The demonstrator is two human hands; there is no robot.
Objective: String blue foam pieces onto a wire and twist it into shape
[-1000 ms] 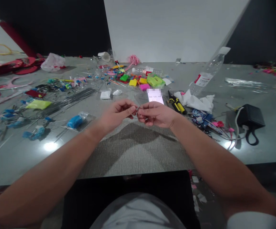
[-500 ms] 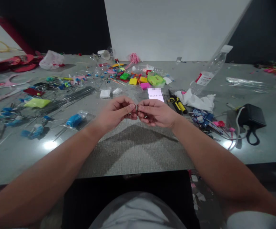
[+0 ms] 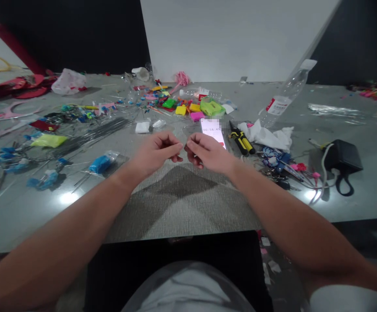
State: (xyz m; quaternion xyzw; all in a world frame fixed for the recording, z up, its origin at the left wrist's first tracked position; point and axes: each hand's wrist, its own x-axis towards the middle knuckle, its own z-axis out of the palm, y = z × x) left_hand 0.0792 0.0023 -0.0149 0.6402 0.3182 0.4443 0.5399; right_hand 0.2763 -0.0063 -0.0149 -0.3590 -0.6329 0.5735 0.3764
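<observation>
Above the grey table (image 3: 181, 212), my left hand (image 3: 160, 151) is closed in a pinch, thumb against forefinger. My right hand (image 3: 208, 151) is pinched as well, its fingertips a small gap away from the left ones. Whatever lies between the fingers is too small or hidden to make out. Just behind my right hand lies a lit phone (image 3: 210, 126) showing a timer. To its right are pliers with yellow and black handles (image 3: 243, 141). A blue packet of clay (image 3: 100, 164) lies left of my left hand.
A bundle of thin wires (image 3: 93, 134) stretches across the left side. Colourful clay packets (image 3: 181, 110) are grouped at the back. On the right stand a plastic bottle (image 3: 277, 104), crumpled tissue (image 3: 274, 136) and a black box with a cable (image 3: 344, 160). The table's front edge runs below my forearms.
My fingertips, touching before around a thin dark piece, are now slightly apart. My right hand's fingers have curled in more, and more of the phone shows.
</observation>
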